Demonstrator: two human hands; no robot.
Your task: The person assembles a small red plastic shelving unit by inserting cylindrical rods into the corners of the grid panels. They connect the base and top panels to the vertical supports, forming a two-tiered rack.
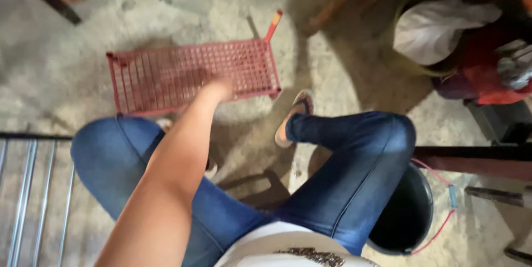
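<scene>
- Red plastic lattice rack (166, 76) lies flat on the grey concrete floor (50, 73), in front of the seated person's knees; it serves as the landmark for the rest.
- Left hand (220, 87) reaches out over the rack's near edge, toward its right half; the hand is blurred, so I cannot tell whether its fingers are apart, together or gripping the lattice.
- Right hand does not show.
- Blue-jeaned legs (354, 162) sit on the near side of the rack; the right leg is crossed, and its foot in a sandal (293, 116) is just beside the rack's near right corner.
- A red and yellow leg piece (273, 25) sticks up from the rack's far right corner.
- A black bucket (407, 214) stands well apart from the rack, to its near right, under the right knee.
- A metal bar frame (33, 189) lies to the near left of the rack.
- A white bag (435, 29) on a pile of cloth sits far to the right of the rack.
</scene>
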